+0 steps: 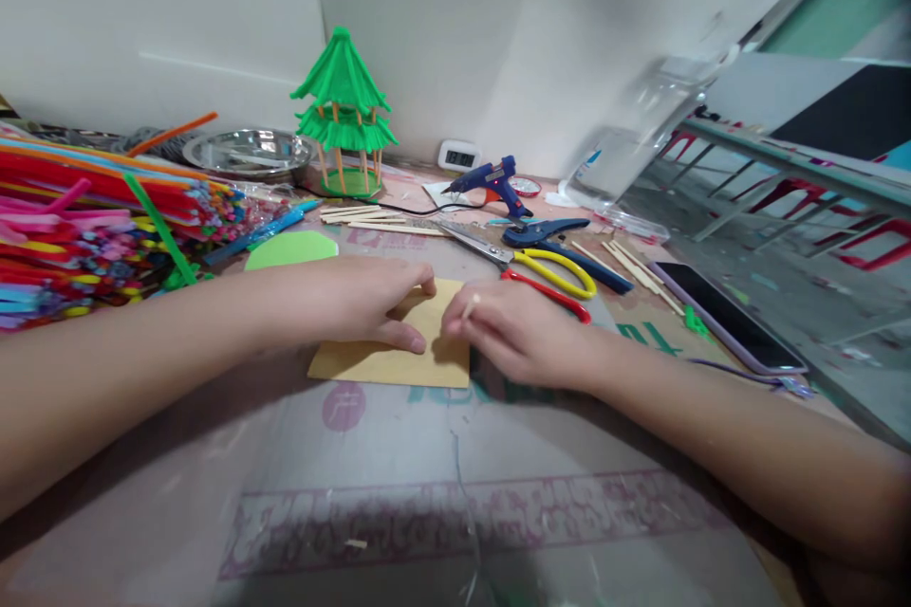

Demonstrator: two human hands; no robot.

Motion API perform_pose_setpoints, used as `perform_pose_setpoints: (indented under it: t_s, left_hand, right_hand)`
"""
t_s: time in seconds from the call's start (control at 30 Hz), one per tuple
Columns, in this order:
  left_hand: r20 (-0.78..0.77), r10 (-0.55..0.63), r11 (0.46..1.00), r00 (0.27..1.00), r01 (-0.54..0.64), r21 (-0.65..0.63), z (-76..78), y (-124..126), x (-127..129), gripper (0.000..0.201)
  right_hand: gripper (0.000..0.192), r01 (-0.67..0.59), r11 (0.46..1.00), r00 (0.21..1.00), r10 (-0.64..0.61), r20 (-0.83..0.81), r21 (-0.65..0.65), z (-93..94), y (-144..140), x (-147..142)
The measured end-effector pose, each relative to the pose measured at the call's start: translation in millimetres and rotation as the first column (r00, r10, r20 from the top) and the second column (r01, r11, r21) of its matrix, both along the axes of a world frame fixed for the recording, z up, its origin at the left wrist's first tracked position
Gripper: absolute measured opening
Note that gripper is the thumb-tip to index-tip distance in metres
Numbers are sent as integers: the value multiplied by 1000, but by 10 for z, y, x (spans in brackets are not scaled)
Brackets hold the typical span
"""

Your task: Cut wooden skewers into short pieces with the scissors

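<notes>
A yellow-tan sheet (384, 365) lies on the work surface in front of me. My left hand (362, 299) rests on it from the left, thumb and fingers apart, with no object visible in its grasp. My right hand (509, 327) is closed at the sheet's right side, fingers curled around a thin wooden stick (471, 306); only the pale end of the stick shows. Behind my left hand a light green piece with cut corners (293, 248) is partly covered. Scissors (523, 261) with yellow and red handles lie just beyond my right hand.
A green tiered pagoda model (343, 114) stands at the back. Nearby are a blue glue gun (494, 180), a white digital clock (459, 155) and blue-handled pliers (545, 232). Bundled pipe cleaners (106, 228) crowd the left; a phone (726, 313) and loose sticks (641, 270) lie right.
</notes>
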State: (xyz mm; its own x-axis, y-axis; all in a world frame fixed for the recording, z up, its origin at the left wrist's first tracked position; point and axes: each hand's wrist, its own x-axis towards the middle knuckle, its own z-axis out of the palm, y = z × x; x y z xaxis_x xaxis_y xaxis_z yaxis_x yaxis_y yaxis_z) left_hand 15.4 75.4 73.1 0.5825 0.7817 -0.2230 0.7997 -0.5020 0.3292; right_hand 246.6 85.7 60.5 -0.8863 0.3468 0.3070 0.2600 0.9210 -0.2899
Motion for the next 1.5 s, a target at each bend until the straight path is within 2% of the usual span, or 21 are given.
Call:
perform_pose_setpoints:
  t_s: [0.07, 0.2, 0.33, 0.47, 0.6, 0.73, 0.9, 1.0, 1.03, 1.07, 1.1, 1.13, 1.17, 1.2, 1.23, 1.27, 1.3, 1.33, 1.37, 1.5]
  left_hand:
    - [13, -8, 1000, 1000, 8, 15, -9, 1, -5, 57]
    - [26, -7, 1000, 1000, 7, 26, 13, -27, -3, 48]
    - [18, 1, 1000, 1000, -2, 10, 38, -39, 1, 59]
    - [4, 8, 1000, 1000, -8, 9, 38, -29, 7, 54]
    - [-7, 8, 1000, 1000, -8, 0, 22, -12, 11, 63]
    - [-4, -4, 1000, 1000, 4, 7, 12, -3, 11, 54]
    - [4, -1, 1000, 1000, 1, 10, 6, -1, 4, 60]
    - [8, -9, 1000, 1000, 8, 17, 14, -1, 0, 51]
    - [11, -13, 1000, 1000, 12, 21, 16, 0, 0, 49]
    - [15, -13, 1000, 1000, 12, 23, 17, 2, -1, 48]
    - [19, -8, 1000, 1000, 8, 22, 16, 3, -2, 49]
    - [21, 4, 1000, 1000, -4, 16, 12, 4, -3, 51]
    - [20, 16, 1000, 1000, -16, 8, 8, 4, -5, 54]
    - [21, 28, 1000, 999, -28, 11, 1, 2, -8, 55]
    - [21, 34, 999, 999, -35, 22, -5, -1, -11, 54]
    - [27, 35, 998, 999, -36, 44, -10, -5, -12, 52]
    - [34, 32, 997, 999, -34, 67, -12, -10, -11, 48]
    - [44, 30, 995, 999, -34, 91, -9, -15, -8, 44]
    - [60, 33, 993, 998, -40, 115, 1, -20, 0, 41]
    - [198, -1, 976, 980, -42, 213, 123, -64, 71, 18]
  right_hand:
    - [21, -69, 996, 998, 69, 2, -64, 6, -14, 4]
    - [24, 93, 995, 995, -93, 23, 33, 17, -12, 22]
    - [24, -68, 996, 997, 69, 21, -53, 24, -44, 20]
    - [24, 43, 999, 998, -44, 34, 32, 26, -72, 6]
    - [25, -86, 994, 995, 90, 47, -72, 37, -100, -15]
    - [26, 46, 998, 998, -48, 50, 49, 41, -87, -22]
    - [22, -100, 993, 995, 102, 20, -68, 51, -113, -27]
    - [22, 16, 999, 1000, -16, 19, -35, 26, -33, -13]
    - [23, 80, 995, 997, -80, 2, -67, 10, 5, -9]
    - [23, 142, 977, 988, -148, -30, -157, -8, 40, -7]
    - [24, 182, 933, 973, -216, -82, -310, -24, 70, -8]
    - [24, 179, 847, 947, -287, -146, -500, -37, 91, -13]
    - [22, 127, 716, 911, -358, -205, -687, -45, 105, -21]
    - [20, 32, 560, 869, -425, -253, -828, -48, 111, -31]
    - [18, -75, 412, 826, -484, -288, -908, -45, 111, -41]
    - [16, -167, 296, 792, -528, -307, -940, -40, 107, -50]
    - [14, -231, 217, 769, -556, -315, -948, -32, 101, -58]
    - [13, -268, 171, 756, -574, -317, -948, -25, 93, -62]
    - [13, -292, 148, 746, -583, -322, -945, -19, 85, -65]
    - [15, -334, 151, 723, -593, -356, -930, -17, 53, -65]
